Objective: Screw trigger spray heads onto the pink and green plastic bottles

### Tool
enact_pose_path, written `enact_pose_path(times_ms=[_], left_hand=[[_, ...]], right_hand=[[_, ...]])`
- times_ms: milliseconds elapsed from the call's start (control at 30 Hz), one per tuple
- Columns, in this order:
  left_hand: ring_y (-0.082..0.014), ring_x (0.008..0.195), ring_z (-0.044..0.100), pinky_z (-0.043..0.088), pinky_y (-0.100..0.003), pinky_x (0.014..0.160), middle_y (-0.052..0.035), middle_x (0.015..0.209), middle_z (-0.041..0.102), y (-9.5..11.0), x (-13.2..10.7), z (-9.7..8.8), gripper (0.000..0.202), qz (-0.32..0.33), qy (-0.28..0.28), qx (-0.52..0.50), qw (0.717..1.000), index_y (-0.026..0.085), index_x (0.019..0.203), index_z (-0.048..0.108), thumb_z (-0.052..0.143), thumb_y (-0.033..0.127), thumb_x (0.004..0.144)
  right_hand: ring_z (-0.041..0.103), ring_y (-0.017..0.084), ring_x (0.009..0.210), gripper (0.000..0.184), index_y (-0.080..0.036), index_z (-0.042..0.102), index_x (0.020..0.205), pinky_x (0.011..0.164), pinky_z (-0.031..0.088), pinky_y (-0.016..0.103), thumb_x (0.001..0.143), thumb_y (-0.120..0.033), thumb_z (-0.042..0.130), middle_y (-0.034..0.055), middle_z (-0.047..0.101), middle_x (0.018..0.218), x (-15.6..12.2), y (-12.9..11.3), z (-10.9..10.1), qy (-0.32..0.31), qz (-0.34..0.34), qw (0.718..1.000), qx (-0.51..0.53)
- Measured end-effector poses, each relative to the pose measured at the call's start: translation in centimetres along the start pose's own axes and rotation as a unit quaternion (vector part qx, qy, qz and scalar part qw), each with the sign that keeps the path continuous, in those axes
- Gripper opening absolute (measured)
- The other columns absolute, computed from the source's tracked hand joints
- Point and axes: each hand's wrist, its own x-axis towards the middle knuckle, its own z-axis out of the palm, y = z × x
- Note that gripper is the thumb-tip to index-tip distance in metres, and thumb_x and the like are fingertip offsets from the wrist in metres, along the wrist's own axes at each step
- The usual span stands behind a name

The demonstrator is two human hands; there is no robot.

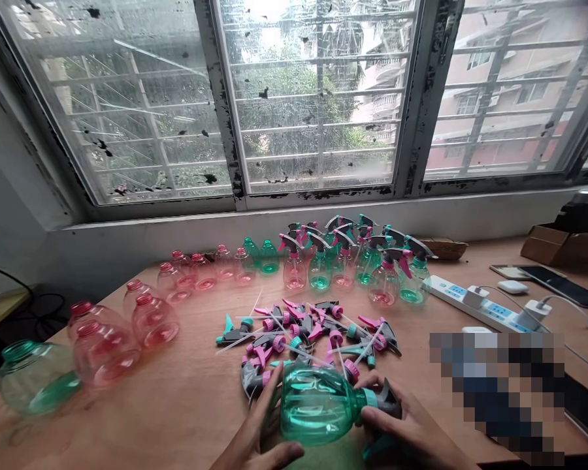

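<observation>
A green transparent bottle lies sideways in my hands above the table's front part. Its base end rests between the thumb and fingers of my left hand. At the neck, my right hand grips the dark grey and teal trigger sprayer, which sits on the bottle's mouth; how tightly it is screwed on I cannot tell. Just beyond the bottle, a loose pile of trigger sprayers in grey, pink and teal spreads over the wood, with thin clear tubes sticking out.
Open pink bottles line the table's left side, with a green bottle nearest. Several bottles with sprayers stand at the back. To the right are a power strip with chargers, a phone and a cardboard box.
</observation>
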Motion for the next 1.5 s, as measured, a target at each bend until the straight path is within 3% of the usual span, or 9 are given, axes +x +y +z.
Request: enact_pose_path(times_ms=[267,433,633,833,1000,1100,1200,1300,1500], left_hand=[[-0.0285,0.157,0.012,0.018,-0.045,0.128,0.0048,0.169,0.021,0.7,0.1,0.5,0.082,0.017,0.008,0.046,0.999,0.047,0.155,0.017,0.069,0.045,0.091],[-0.0325,0.157,0.011,0.011,-0.05,0.129,-0.0001,0.17,0.021,0.6,-0.2,0.2,0.099,0.039,0.024,0.07,0.997,0.04,0.158,0.018,0.079,0.049,0.08],[-0.0344,0.155,0.021,0.023,-0.05,0.126,-0.0039,0.169,0.023,-0.8,0.4,0.1,0.077,0.075,0.01,0.056,0.996,0.039,0.156,0.022,0.066,0.043,0.093],[-0.0373,0.155,0.015,0.01,-0.058,0.126,-0.0107,0.168,0.023,-1.8,0.9,-0.5,0.106,0.11,-0.02,0.029,0.993,0.036,0.156,0.017,0.081,0.056,0.075],[-0.0339,0.155,0.021,0.019,-0.053,0.126,-0.0056,0.169,0.022,0.0,0.3,0.3,0.084,0.074,-0.011,0.031,0.997,0.039,0.152,0.028,0.076,0.046,0.084],[-0.0316,0.154,0.026,0.025,-0.051,0.124,-0.0009,0.17,0.02,-0.4,0.4,0.5,0.072,0.108,-0.006,0.012,0.994,0.046,0.15,0.03,0.07,0.04,0.091],[-0.0323,0.155,0.019,0.023,-0.051,0.125,-0.0001,0.17,0.021,-1.0,0.7,0.4,0.078,0.132,-0.019,-0.015,0.991,0.047,0.151,0.029,0.074,0.043,0.087],[-0.0324,0.156,0.014,0.02,-0.052,0.126,0.0002,0.17,0.02,-0.3,0.6,0.4,0.087,0.109,-0.026,-0.047,0.993,0.047,0.154,0.024,0.076,0.047,0.084],[-0.033,0.155,0.019,0.028,-0.047,0.126,0.0082,0.17,0.018,0.9,-0.1,0.7,0.078,0.02,-0.014,-0.032,0.999,0.051,0.151,0.029,0.074,0.044,0.088]], right_hand=[[0.063,0.016,0.066,0.042,-0.019,0.06,0.102,0.062,0.047,0.025,0.08,-0.048,0.08,-0.0022,0.069,0.071,-0.1,-0.2,0.1,-0.005,0.024,0.999,0.04],[0.056,0.014,0.064,0.043,-0.019,0.061,0.102,0.06,0.042,0.024,0.078,-0.049,0.081,-0.0038,0.062,0.071,0.0,0.4,-0.1,-0.015,0.019,1.0,0.015],[0.051,0.013,0.061,0.046,-0.019,0.061,0.099,0.056,0.037,0.022,0.076,-0.054,0.08,-0.0046,0.059,0.067,0.0,0.3,-0.2,-0.031,0.03,0.999,-0.011],[0.049,0.012,0.059,0.048,-0.018,0.06,0.098,0.055,0.035,0.021,0.075,-0.055,0.08,-0.005,0.058,0.065,0.1,0.0,-0.1,-0.037,0.043,0.998,-0.003],[0.052,0.013,0.06,0.047,-0.018,0.06,0.098,0.056,0.038,0.022,0.076,-0.055,0.08,-0.0029,0.063,0.067,0.0,0.2,-0.2,-0.035,0.045,0.998,-0.015],[0.057,0.014,0.058,0.047,-0.018,0.059,0.097,0.055,0.04,0.023,0.076,-0.054,0.08,-0.0023,0.065,0.064,-0.1,0.4,-0.2,-0.029,0.05,0.998,-0.018],[0.059,0.014,0.056,0.047,-0.019,0.058,0.097,0.055,0.042,0.024,0.075,-0.054,0.08,-0.0037,0.064,0.062,-0.1,0.6,-0.2,-0.025,0.056,0.998,0.002],[0.058,0.013,0.053,0.047,-0.019,0.057,0.096,0.054,0.042,0.023,0.075,-0.052,0.082,-0.0056,0.061,0.06,-0.1,0.6,-0.2,-0.029,0.051,0.998,0.018],[0.062,0.014,0.056,0.042,-0.019,0.058,0.095,0.055,0.045,0.024,0.078,-0.049,0.08,-0.001,0.071,0.066,0.0,0.4,-0.2,-0.023,0.043,0.998,0.042]])
